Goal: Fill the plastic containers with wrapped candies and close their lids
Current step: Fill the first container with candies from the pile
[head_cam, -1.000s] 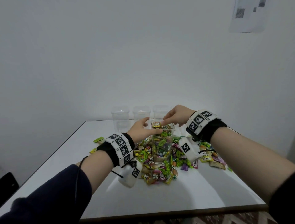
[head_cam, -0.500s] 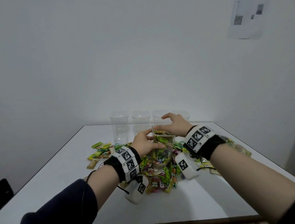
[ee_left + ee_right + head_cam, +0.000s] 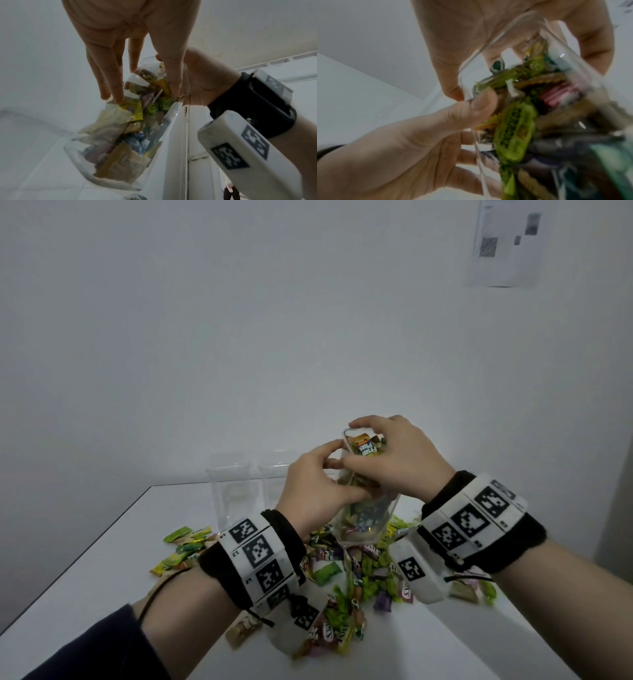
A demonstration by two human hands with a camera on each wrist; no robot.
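Clear square plastic container (image 3: 359,508) packed with wrapped candies (image 3: 130,111), lifted, tilted: left hand (image 3: 315,494) grips its side, right hand (image 3: 397,460) clasps its rim

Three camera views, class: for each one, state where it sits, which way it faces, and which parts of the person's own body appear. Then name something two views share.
Head: worn on the head, facing forward and down at the table; both forearms, left hand and right hand show.
Left wrist: under the left wrist, looking along the fingers up toward wall and ceiling; the right wrist also shows.
Right wrist: under the right wrist, facing upward; both hands show.
Shared: all three see the candy-filled container, gripped by both hands and tilted.
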